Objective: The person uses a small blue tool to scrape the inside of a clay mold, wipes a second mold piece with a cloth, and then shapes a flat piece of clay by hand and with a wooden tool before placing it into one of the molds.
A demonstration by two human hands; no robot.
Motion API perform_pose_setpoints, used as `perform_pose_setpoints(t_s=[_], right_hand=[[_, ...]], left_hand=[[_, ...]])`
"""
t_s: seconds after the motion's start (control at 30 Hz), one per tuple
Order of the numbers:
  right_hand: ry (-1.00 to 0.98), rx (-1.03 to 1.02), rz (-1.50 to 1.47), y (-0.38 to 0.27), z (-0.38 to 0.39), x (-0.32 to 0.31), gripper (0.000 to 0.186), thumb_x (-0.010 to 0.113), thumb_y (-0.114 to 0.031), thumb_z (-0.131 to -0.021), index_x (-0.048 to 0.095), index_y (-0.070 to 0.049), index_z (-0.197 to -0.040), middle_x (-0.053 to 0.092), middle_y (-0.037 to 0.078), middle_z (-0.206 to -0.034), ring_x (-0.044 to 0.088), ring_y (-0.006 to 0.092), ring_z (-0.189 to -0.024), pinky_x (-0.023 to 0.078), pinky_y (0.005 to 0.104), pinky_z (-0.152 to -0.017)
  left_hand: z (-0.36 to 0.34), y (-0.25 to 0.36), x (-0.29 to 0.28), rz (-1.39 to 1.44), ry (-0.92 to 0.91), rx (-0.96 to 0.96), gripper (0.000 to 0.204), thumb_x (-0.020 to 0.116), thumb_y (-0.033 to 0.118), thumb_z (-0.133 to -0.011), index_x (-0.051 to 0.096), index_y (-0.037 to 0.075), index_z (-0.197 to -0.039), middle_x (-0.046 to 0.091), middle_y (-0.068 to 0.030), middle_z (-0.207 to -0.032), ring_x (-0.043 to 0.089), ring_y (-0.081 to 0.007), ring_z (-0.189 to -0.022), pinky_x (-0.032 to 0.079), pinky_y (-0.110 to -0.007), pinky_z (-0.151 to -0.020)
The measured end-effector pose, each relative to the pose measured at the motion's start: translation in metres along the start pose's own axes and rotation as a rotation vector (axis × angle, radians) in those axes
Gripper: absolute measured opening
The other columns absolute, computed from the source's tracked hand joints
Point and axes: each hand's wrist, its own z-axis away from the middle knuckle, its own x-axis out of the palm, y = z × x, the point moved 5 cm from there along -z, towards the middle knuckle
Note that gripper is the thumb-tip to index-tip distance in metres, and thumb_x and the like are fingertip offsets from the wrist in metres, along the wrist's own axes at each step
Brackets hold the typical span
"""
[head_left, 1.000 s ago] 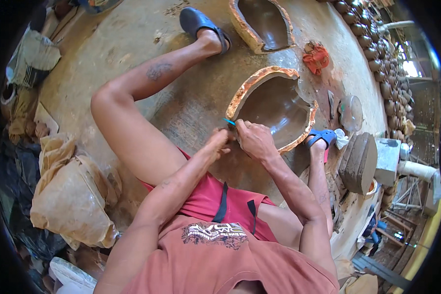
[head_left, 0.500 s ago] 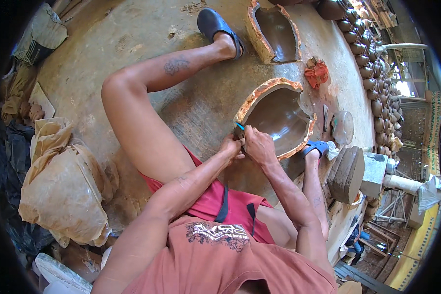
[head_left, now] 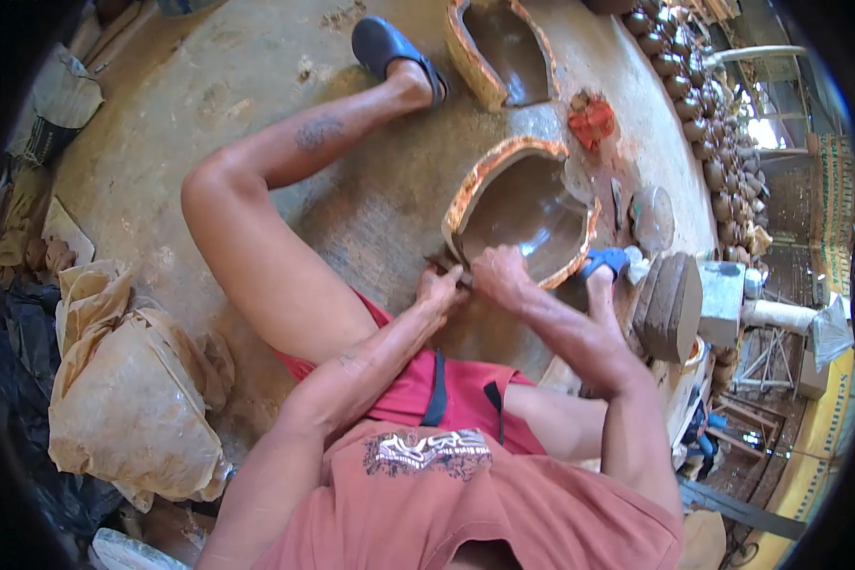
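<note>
A hollow mould half (head_left: pixel 465 201) with a rough orange-and-cream rim lies on the floor in front of me, its inside lined with smooth, shiny brown clay (head_left: pixel 522 211). At its near-left rim my right hand (head_left: pixel 501 275) is closed in a fist against the edge; what it grips is hidden. Just left of it and lower, my left hand (head_left: pixel 441 293) is closed with fingers bent, beside the mould's outer wall. A small dark brown bit (head_left: pixel 437 259) shows at its fingertips, too small to name.
A second clay-lined mould half (head_left: pixel 480 71) lies farther off, near a red cloth (head_left: pixel 591 121). On the right are a clear plastic-like lump (head_left: pixel 652 218), stacked grey-brown slabs (head_left: pixel 670 306) and rows of brown pots (head_left: pixel 691 100). Tan plastic sheeting (head_left: pixel 133 399) lies left.
The whole view has shifted, so the moulds sit slightly left and higher. The blue tip that stuck out by my right fist no longer shows. My right elbow has swung outward.
</note>
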Motion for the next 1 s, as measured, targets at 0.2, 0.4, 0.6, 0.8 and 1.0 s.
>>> perform_pose_setpoints(t_s=[0.2,0.4,0.6,0.8,1.0], right_hand=[[-0.177,0.035,0.038,0.03,0.052,0.011,0.022,0.067,-0.025,-0.083,0.082,-0.013,-0.095,0.079,0.013,-0.099,0.078,0.0297,-0.092,0.062,0.0436,-0.075],[-0.163,0.232,-0.257,0.122,0.101,0.081,0.028,0.068,-0.024,-0.081,0.08,-0.004,-0.097,0.077,0.019,-0.103,0.075,0.0366,-0.095,0.06,0.0467,-0.085],[0.6,0.232,-0.943,0.108,0.155,0.042,0.066,0.075,-0.024,-0.088,0.051,-0.006,-0.147,0.07,0.024,-0.124,0.07,0.0389,-0.112,0.053,0.0477,-0.1],[1.439,0.259,-0.931,0.108,0.262,-0.009,0.058,0.074,-0.004,-0.089,0.055,-0.003,-0.145,0.069,0.023,-0.123,0.07,0.0339,-0.11,0.056,0.0405,-0.094],[1.947,0.784,-0.287,0.162,0.459,0.034,0.047,0.059,0.017,-0.089,0.069,-0.004,-0.129,0.069,0.014,-0.121,0.069,0.0223,-0.102,0.06,0.034,-0.085]], left_hand=[[0.007,0.022,-0.021,-0.105,0.09,0.063,0.036,0.066,0.023,-0.098,0.059,0.003,-0.126,0.071,-0.0124,-0.11,0.07,-0.0216,-0.087,0.059,-0.036,-0.066],[0.044,0.093,-0.001,-0.516,0.28,0.689,0.034,0.071,0.026,-0.092,0.066,-0.002,-0.11,0.074,-0.0194,-0.104,0.07,-0.0329,-0.102,0.052,-0.043,-0.092],[0.087,0.147,0.035,-0.509,-0.006,0.807,0.029,0.072,0.025,-0.095,0.067,0.0,-0.11,0.074,-0.0148,-0.095,0.072,-0.0228,-0.082,0.056,-0.038,-0.077],[0.234,0.13,0.202,-0.676,-1.016,0.913,0.038,0.071,0.021,-0.097,0.064,0.0,-0.128,0.067,-0.0192,-0.127,0.066,-0.0272,-0.116,0.054,-0.039,-0.098],[0.26,0.152,0.233,-0.812,-1.045,0.941,0.058,0.07,0.011,-0.095,0.052,-0.002,-0.148,0.052,-0.0198,-0.153,0.047,-0.0257,-0.143,0.041,-0.037,-0.114]])
